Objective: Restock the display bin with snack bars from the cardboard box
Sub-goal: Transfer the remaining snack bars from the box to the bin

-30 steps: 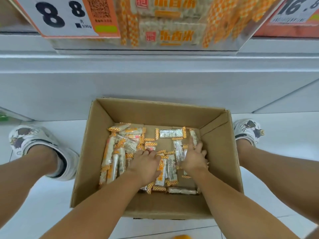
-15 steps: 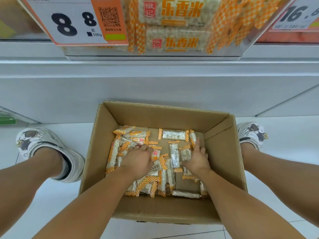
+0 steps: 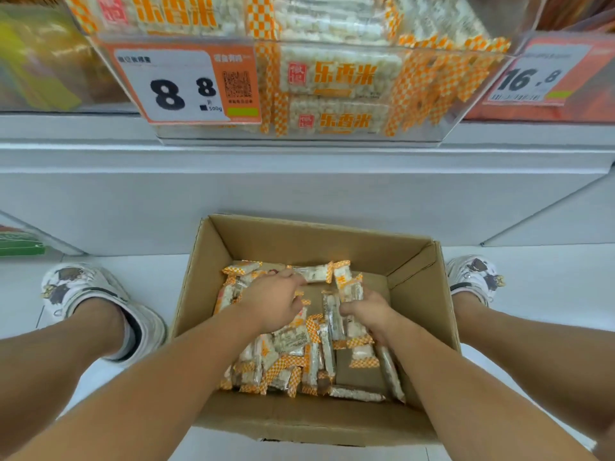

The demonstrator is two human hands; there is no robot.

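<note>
Both hands (image 3: 276, 302) (image 3: 367, 314) in cardboard box (image 3: 422, 314), right apparently gripping snack bars (image 3: 347, 287)

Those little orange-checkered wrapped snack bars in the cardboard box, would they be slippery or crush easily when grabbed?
The orange-checkered wrapped snack bars look glossy, so probably slippery. The puffed filling suggests they are light and crushable. The right hand grips several at once, so each is likely easy to lift.

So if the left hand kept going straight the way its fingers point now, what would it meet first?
Most likely the snack bar lying crosswise near the far wall of the cardboard box. The left hand points up-right toward it, fingertips almost at its end. Depth is unclear, so they may already touch.
</note>
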